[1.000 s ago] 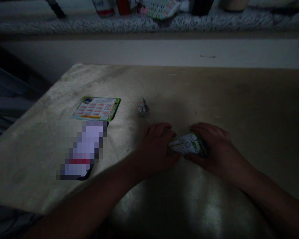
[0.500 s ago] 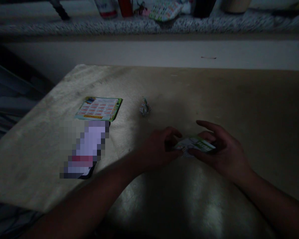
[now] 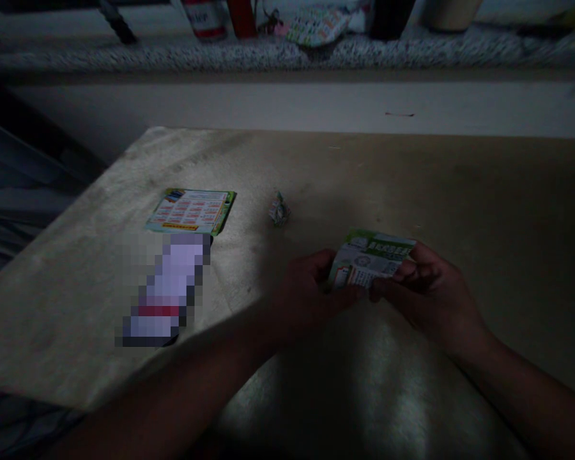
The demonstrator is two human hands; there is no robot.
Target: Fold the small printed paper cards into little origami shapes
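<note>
Between my two hands is a small printed paper card [image 3: 376,255], white and green with dark lettering, tilted up so its printed face shows. My left hand [image 3: 311,287] pinches its left and lower edge, thumb in front and fingers behind. At the card's right side, my right hand [image 3: 431,294] grips the lower right part, its thumb close to the left thumb. Some fingertips are hidden behind the card. Beyond my left hand a small crumpled, folded piece of printed paper [image 3: 279,211] sits on the table.
The table [image 3: 249,160] is pale and dimly lit. On its left lie a printed calendar card [image 3: 191,211] and a blurred-out phone [image 3: 172,281]. Behind stands a speckled stone sill [image 3: 268,57] holding a red-and-white container [image 3: 205,19], a crumpled printed wrapper [image 3: 319,25] and dark pots.
The card, earlier low and nearly flat between my fingers, is now raised and opened toward me, showing more of its face. My right fingers have curled in behind it.
</note>
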